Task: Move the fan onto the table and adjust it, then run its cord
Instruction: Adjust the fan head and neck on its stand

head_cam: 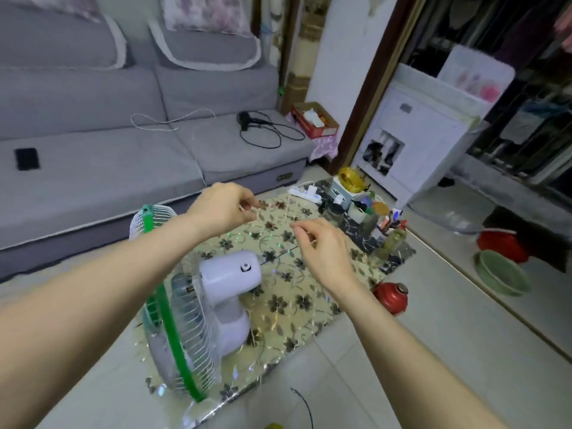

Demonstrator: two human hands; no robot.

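Note:
A white fan [229, 292] with a green-rimmed wire cage [173, 329] stands on the low table [297, 308], which has a flowered cloth, at its near left corner. The cage faces left. Above the table's middle, my left hand [223, 209] pinches a thin pale cord [286, 205] between thumb and fingers. My right hand [322, 249] pinches the same thin cord a little lower and to the right. The cord is blurred and hard to follow; a thin strand runs from near the sofa down toward my left hand.
A grey sofa [123, 144] stands behind the table with a black hair dryer [247, 119] and a white cable on it. Jars, bottles and a power strip [305, 193] crowd the table's far right. A red pot [391, 295] and a green basin [501, 277] sit on the floor.

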